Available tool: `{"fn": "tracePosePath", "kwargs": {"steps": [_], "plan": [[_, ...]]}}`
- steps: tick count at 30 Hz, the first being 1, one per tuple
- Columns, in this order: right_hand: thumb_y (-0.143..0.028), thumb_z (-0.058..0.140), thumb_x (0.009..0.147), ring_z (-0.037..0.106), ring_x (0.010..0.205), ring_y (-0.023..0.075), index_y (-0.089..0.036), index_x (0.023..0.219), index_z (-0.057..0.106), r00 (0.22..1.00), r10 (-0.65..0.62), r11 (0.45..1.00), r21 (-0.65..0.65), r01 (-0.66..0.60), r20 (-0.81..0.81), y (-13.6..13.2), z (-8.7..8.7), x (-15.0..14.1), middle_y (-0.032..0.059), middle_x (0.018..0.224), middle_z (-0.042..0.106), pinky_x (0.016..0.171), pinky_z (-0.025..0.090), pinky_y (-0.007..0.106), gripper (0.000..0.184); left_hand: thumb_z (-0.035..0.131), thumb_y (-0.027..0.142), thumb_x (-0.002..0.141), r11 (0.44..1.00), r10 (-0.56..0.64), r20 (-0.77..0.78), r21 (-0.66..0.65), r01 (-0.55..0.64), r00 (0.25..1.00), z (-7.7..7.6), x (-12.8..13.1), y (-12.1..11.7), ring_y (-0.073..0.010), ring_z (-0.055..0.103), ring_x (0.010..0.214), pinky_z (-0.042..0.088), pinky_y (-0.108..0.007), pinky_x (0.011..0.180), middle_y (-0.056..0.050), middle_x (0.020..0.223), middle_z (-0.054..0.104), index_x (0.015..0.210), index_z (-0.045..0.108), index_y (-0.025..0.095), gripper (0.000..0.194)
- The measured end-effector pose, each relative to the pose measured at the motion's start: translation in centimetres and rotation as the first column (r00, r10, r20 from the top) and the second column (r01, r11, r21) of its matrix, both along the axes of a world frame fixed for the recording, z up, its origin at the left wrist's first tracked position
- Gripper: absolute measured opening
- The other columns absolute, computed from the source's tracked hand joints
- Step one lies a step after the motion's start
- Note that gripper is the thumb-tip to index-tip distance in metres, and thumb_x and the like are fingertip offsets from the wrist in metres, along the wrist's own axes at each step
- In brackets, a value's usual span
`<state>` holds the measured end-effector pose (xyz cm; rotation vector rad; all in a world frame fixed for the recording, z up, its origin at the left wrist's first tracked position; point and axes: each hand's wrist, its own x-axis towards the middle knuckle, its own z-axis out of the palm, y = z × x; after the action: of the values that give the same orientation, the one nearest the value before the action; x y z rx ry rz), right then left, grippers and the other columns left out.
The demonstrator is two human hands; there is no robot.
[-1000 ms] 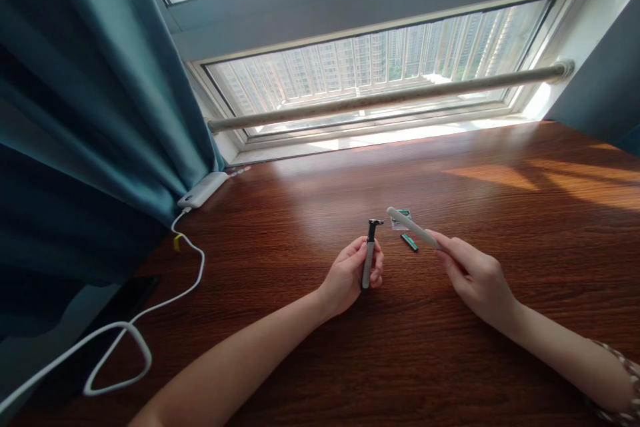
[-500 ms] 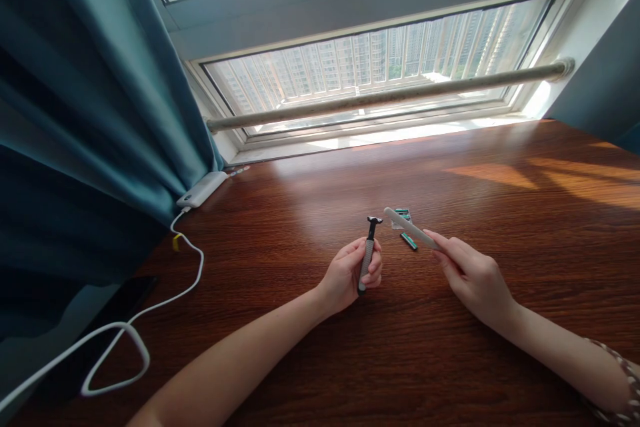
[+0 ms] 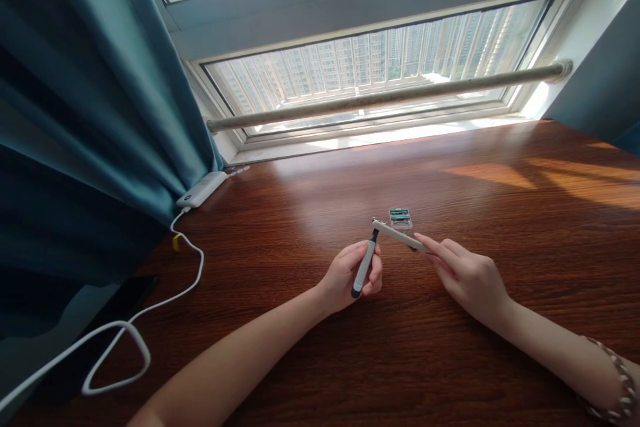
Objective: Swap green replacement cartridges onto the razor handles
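While the left hand [image 3: 353, 275] closes its thumb and fingers round a razor handle with a textured grey grip, a black end and a black neck [image 3: 364, 270], the right hand [image 3: 470, 277] pinches one end of a slim, flat, whitish stick [image 3: 403, 236] between thumb and fingers. In the head view, the handle leans with its neck pointing away from the person, and the far end of the stick lies across the top of that neck; whether the two touch, I cannot tell. The stick slants down from there to the right hand, over the brown wood-grain table [image 3: 450, 360].

Just beyond the stick, a small clear plastic case holding green-and-black blade cartridges [image 3: 401, 217] lies on the tabletop. A loose green-and-black cartridge [image 3: 404, 234] sits nearer the person, mostly hidden by the stick. A braided brown-and-white band [image 3: 625, 390] circles the right forearm.

Well apart, on the left, a white rectangular device [image 3: 202, 190] rests by a blue satin curtain [image 3: 125, 80], with a white cable [image 3: 201, 260] plugged into its near end.
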<state>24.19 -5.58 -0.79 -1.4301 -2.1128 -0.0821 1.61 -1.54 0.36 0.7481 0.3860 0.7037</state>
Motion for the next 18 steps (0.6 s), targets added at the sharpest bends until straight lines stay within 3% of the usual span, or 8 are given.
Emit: {"fn": "tracePosePath", "kwargs": {"steps": [2,6,10,14,18], "plan": [[-0.024,0.041,0.088,0.053,0.054,0.0084,-0.025,0.125,0.046,0.999,-0.036,0.999,0.025,0.037,-0.028,0.02,0.02,0.03,-0.0004,0.072,0.058,0.056,0.041,0.019,0.037,0.034,0.03,0.088,1.0,0.01,-0.001,-0.003,-0.01,1.0,-0.01,-0.01,0.02,-0.0075,0.04,0.033,0.03,-0.021,0.04,0.001,0.052,0.05,0.086,0.047,0.014,0.021],[-0.022,0.041,0.088,0.053,0.055,0.0079,-0.025,0.125,0.046,0.997,0.077,0.997,-0.006,-0.077,0.016,0.02,0.11,0.07,-0.0007,0.072,0.058,0.053,0.04,0.018,0.038,0.034,0.03,0.088,1.0,0.021,-0.007,-0.007,-0.021,1.0,-0.03,-0.02,0.05,-0.0078,0.042,0.035,0.031,-0.021,0.042,-0.001,0.055,0.054,0.086,0.047,0.013,0.021],[-0.024,0.042,0.088,0.053,0.054,0.0085,-0.026,0.124,0.048,1.0,-0.014,1.0,0.008,0.014,0.006,-0.03,0.11,0.09,-0.0004,0.071,0.058,0.053,0.038,0.019,0.036,0.035,0.028,0.087,1.0,0.026,-0.003,-0.011,-0.026,1.0,-0.15,-0.09,0.08,-0.0074,0.043,0.036,0.031,-0.021,0.042,-0.003,0.059,0.056,0.087,0.047,0.013,0.019],[-0.025,0.041,0.088,0.053,0.053,0.0089,-0.024,0.123,0.048,0.997,0.074,0.997,-0.038,-0.074,0.019,-0.07,0.19,0.05,-0.0009,0.068,0.058,0.053,0.037,0.02,0.036,0.035,0.028,0.087,0.999,0.034,0.0,-0.022,-0.034,0.999,-0.15,-0.12,0.06,-0.0073,0.043,0.036,0.031,-0.021,0.042,-0.004,0.059,0.057,0.086,0.047,0.012,0.02],[-0.026,0.042,0.088,0.056,0.056,0.0102,-0.025,0.12,0.051,1.0,-0.008,0.999,-0.041,0.009,0.018,-0.16,0.33,-0.07,-0.0014,0.069,0.06,0.052,0.036,0.021,0.034,0.038,0.028,0.086,0.998,0.056,-0.016,-0.038,-0.056,0.998,0.1,-0.06,0.08,-0.0061,0.041,0.036,0.03,-0.02,0.043,-0.003,0.059,0.055,0.086,0.048,0.012,0.019]]}}
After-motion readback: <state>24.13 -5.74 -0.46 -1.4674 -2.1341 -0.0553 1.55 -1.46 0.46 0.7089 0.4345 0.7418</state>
